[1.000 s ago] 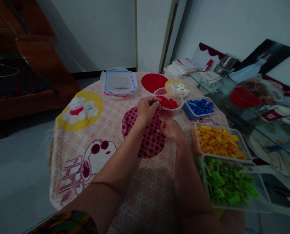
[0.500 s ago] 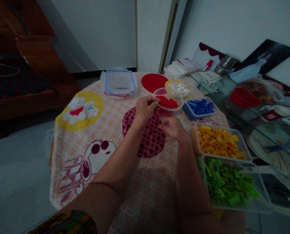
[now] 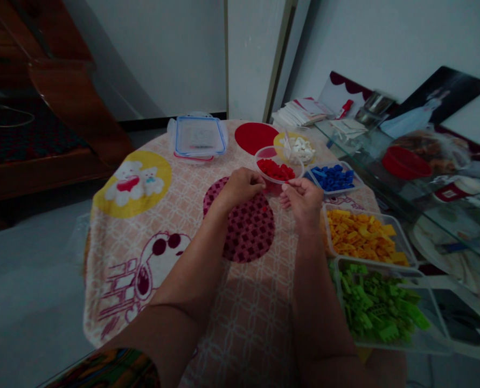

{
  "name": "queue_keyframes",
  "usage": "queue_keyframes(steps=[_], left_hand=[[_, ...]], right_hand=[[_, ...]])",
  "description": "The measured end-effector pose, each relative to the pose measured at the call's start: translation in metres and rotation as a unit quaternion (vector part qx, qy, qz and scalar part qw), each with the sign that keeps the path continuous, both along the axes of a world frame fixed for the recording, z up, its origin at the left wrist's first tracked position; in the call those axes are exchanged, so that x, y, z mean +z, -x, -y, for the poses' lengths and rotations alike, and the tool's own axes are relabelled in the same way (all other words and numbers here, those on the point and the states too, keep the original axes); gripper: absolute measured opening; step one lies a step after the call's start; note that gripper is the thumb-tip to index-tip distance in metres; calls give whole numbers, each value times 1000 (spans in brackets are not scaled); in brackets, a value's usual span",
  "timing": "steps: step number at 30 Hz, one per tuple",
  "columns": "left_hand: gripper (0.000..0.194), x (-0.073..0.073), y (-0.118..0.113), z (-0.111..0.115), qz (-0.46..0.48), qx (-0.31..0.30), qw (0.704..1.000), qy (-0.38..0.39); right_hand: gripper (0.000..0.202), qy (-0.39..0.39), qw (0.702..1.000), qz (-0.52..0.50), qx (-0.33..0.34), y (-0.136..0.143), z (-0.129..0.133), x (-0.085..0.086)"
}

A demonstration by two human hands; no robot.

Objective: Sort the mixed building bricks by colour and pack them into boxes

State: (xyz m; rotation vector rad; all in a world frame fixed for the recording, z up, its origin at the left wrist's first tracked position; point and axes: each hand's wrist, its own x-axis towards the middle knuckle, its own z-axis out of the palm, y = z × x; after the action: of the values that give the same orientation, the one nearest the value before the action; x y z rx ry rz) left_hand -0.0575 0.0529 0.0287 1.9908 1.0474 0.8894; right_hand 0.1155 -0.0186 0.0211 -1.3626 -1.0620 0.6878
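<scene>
In the head view a round clear tub (image 3: 280, 181) of red toy building blocks (image 3: 275, 170) stands just beyond my hands. My right hand (image 3: 304, 198) is at the tub's near right side, thumb and fingertips pinched on a small red block (image 3: 286, 183). My left hand (image 3: 244, 186) is closed at the tub's near left, over the dark red checked circle of the cloth; what its fingers hold, if anything, is hidden. Between and below the hands, a tiny red piece (image 3: 265, 209) lies on that circle.
Boxes of blue blocks (image 3: 332, 177), yellow blocks (image 3: 359, 235) and green blocks (image 3: 379, 304) line the right side. White blocks (image 3: 299, 149) sit behind the red tub. Lidded containers (image 3: 200, 136) lie at the back left. A cluttered glass shelf (image 3: 369, 161) borders the table's right.
My right hand has moved up and right to the tub's near side, and a small red piece now shows on the checked circle. My left hand has shifted slightly, staying by the tub.
</scene>
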Motion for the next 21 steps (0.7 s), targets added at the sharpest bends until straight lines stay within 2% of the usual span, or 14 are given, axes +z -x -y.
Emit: queue_keyframes(steps=[5, 10, 13, 17, 21], left_hand=[[13, -3, -2, 2, -120, -15, 993, -12], [12, -5, -14, 9, -245, -98, 964, 11], [14, -7, -22, 15, -306, -89, 948, -2], [13, -10, -28, 20, -319, -72, 945, -16], [9, -11, -27, 17, -275, -78, 958, -8]], right_hand=[[26, -46, 996, -72, -35, -3, -6, -6], [28, -82, 981, -173, -42, -2, -12, -12], [26, -94, 975, -199, -38, -3, -15, -15], [30, -90, 974, -210, -7, -6, -17, -13], [43, -96, 972, -209, 39, -7, -16, -11]])
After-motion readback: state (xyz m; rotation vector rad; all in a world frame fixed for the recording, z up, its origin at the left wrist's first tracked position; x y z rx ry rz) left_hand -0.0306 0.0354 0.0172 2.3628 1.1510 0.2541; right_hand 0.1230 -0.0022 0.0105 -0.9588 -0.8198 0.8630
